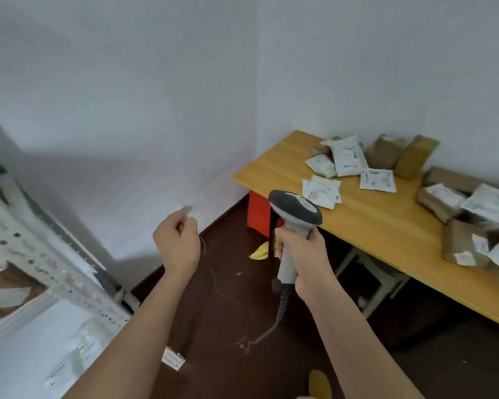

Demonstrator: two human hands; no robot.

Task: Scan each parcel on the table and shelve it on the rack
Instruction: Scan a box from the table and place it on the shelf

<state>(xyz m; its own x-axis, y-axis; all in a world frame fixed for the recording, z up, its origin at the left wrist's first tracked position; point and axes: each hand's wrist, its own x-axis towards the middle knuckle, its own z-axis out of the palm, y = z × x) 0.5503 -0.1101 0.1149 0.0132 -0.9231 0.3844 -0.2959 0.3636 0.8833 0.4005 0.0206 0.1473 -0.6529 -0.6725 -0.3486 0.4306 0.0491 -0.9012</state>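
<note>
My right hand (306, 254) grips the handle of a grey barcode scanner (296, 208), held upright in front of the table's near corner. Its coiled cable (280, 315) hangs toward the floor. My left hand (177, 243) is raised with curled fingers and pinches a small pale plug-like piece (188, 208); a thin wire (211, 272) trails down from it. Several white bag parcels (347, 158) and brown carton parcels (412, 156) lie on the yellow wooden table (372, 226) at right. The white metal rack (55, 272) stands at the left edge, blurred, with parcels on a shelf (3, 295).
Under the table are a red box (258, 211), a white stool (375, 283) and a yellow scrap (260, 251). A small white label (173, 359) lies on the dark floor between my arms. White walls meet in the corner ahead.
</note>
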